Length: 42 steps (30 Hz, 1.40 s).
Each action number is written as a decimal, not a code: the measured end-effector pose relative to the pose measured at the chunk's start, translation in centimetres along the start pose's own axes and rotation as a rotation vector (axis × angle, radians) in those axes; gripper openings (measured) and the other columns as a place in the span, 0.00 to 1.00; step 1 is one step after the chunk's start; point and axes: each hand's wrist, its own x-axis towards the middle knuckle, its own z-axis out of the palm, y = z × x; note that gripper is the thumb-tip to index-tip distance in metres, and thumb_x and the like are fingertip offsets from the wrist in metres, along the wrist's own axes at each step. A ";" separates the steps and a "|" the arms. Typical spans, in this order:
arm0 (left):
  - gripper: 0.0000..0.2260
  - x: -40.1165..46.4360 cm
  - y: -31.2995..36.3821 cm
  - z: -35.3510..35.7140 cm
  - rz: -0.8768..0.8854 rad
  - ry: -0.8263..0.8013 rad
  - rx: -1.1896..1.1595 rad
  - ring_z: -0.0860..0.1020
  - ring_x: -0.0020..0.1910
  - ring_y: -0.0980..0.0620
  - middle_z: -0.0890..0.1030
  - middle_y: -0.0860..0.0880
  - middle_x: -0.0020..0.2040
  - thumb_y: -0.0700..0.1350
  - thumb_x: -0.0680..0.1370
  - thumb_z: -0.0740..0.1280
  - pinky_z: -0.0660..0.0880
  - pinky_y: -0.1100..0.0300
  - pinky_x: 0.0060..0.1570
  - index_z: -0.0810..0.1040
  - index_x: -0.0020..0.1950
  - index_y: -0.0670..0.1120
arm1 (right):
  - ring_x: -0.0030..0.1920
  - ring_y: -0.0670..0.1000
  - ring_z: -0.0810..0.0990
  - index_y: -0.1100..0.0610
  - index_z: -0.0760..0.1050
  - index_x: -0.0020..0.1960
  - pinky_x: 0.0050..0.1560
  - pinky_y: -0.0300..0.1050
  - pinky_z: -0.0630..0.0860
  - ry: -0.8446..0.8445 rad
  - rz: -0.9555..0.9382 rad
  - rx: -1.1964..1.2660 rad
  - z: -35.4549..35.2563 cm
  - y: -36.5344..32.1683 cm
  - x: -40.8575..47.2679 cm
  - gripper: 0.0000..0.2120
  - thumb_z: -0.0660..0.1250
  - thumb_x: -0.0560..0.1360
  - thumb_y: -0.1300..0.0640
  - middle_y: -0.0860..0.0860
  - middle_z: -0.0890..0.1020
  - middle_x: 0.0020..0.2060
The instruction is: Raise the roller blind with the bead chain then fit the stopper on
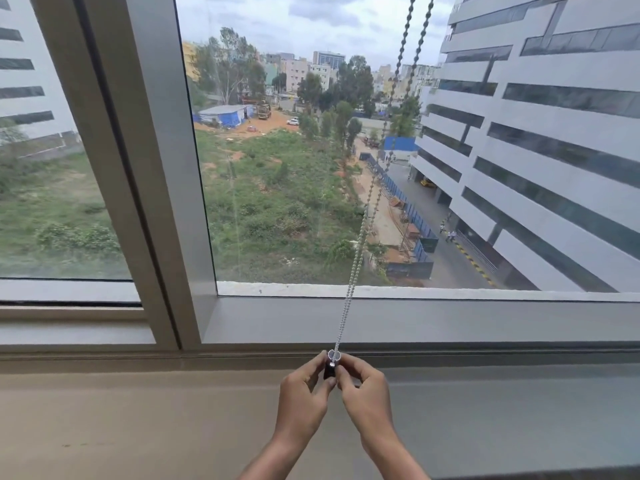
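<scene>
Both hands meet near the sill: left hand (302, 393) grip pinches the small black plastic stopper (329, 370), right hand (363, 389) grip pinches it w/ the silver bead chain (360, 233) loop. Risk: beads slip out of the slot bc the chain is taut, or the stopper drops.

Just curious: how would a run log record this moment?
stage: fitting stopper | left hand, right hand: pinching small black stopper | silver bead chain: taut

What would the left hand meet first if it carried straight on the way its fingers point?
The small dark stopper it already pinches on the bead chain, then the right hand straight beyond; depth is hard to judge.
</scene>
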 end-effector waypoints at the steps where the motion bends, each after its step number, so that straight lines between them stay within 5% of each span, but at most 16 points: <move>1: 0.23 0.0 -0.1 0.0 -0.004 0.002 0.001 0.86 0.64 0.63 0.89 0.58 0.62 0.30 0.79 0.76 0.79 0.60 0.71 0.83 0.73 0.45 | 0.56 0.44 0.88 0.46 0.89 0.55 0.61 0.50 0.85 0.001 -0.004 -0.001 -0.1 0.0 0.0 0.14 0.72 0.80 0.64 0.41 0.91 0.50; 13: 0.24 -0.6 0.3 0.6 -0.045 -0.024 0.057 0.84 0.64 0.69 0.86 0.71 0.55 0.29 0.78 0.76 0.77 0.65 0.71 0.83 0.72 0.44 | 0.56 0.39 0.87 0.46 0.88 0.57 0.51 0.33 0.82 0.028 -0.025 0.025 -1.2 -0.1 -0.5 0.15 0.73 0.80 0.65 0.39 0.90 0.52; 20: 0.24 -1.6 1.0 1.1 -0.066 -0.029 0.082 0.80 0.61 0.77 0.85 0.58 0.64 0.29 0.78 0.75 0.74 0.73 0.68 0.81 0.74 0.40 | 0.57 0.39 0.86 0.48 0.88 0.58 0.50 0.31 0.81 0.026 -0.031 0.019 -2.0 0.0 -1.0 0.16 0.73 0.80 0.67 0.39 0.90 0.52; 25: 0.24 -2.5 1.4 1.4 -0.051 -0.026 0.111 0.82 0.67 0.65 0.84 0.58 0.65 0.31 0.79 0.76 0.76 0.61 0.75 0.81 0.75 0.42 | 0.57 0.39 0.86 0.50 0.87 0.61 0.52 0.31 0.81 0.032 -0.026 -0.002 -2.9 0.3 -1.2 0.14 0.74 0.80 0.64 0.41 0.90 0.53; 29: 0.23 -3.4 1.6 1.6 -0.041 -0.012 0.148 0.80 0.63 0.75 0.83 0.58 0.66 0.34 0.80 0.76 0.74 0.72 0.70 0.81 0.75 0.41 | 0.56 0.35 0.85 0.52 0.85 0.65 0.54 0.32 0.82 0.024 -0.013 -0.022 -3.6 0.6 -1.5 0.16 0.74 0.80 0.64 0.42 0.90 0.54; 32: 0.23 -4.3 1.8 1.6 -0.010 0.008 0.220 0.81 0.70 0.62 0.83 0.56 0.69 0.37 0.80 0.76 0.71 0.76 0.68 0.81 0.75 0.43 | 0.57 0.33 0.84 0.53 0.84 0.68 0.59 0.36 0.82 0.009 -0.007 -0.054 -4.1 0.9 -1.8 0.17 0.74 0.80 0.63 0.42 0.89 0.57; 36: 0.25 -5.8 1.7 1.3 0.022 0.013 0.349 0.78 0.76 0.56 0.82 0.52 0.74 0.43 0.82 0.76 0.65 0.80 0.68 0.78 0.79 0.45 | 0.63 0.41 0.84 0.51 0.82 0.70 0.52 0.26 0.78 -0.030 -0.013 -0.102 -4.7 1.4 -2.6 0.18 0.74 0.81 0.61 0.43 0.87 0.60; 39: 0.29 -7.2 1.6 0.9 0.045 0.012 0.409 0.66 0.84 0.55 0.74 0.50 0.82 0.44 0.83 0.75 0.61 0.67 0.81 0.72 0.83 0.44 | 0.64 0.41 0.82 0.52 0.80 0.72 0.54 0.26 0.77 -0.064 -0.060 -0.209 -5.4 1.5 -3.4 0.20 0.73 0.81 0.58 0.44 0.85 0.65; 42: 0.33 -8.2 0.3 0.5 0.042 0.027 0.467 0.50 0.88 0.53 0.60 0.50 0.88 0.47 0.84 0.73 0.50 0.53 0.88 0.63 0.87 0.44 | 0.72 0.46 0.78 0.53 0.76 0.76 0.72 0.44 0.76 -0.098 -0.144 -0.291 -5.8 2.5 -4.0 0.23 0.71 0.82 0.58 0.47 0.81 0.70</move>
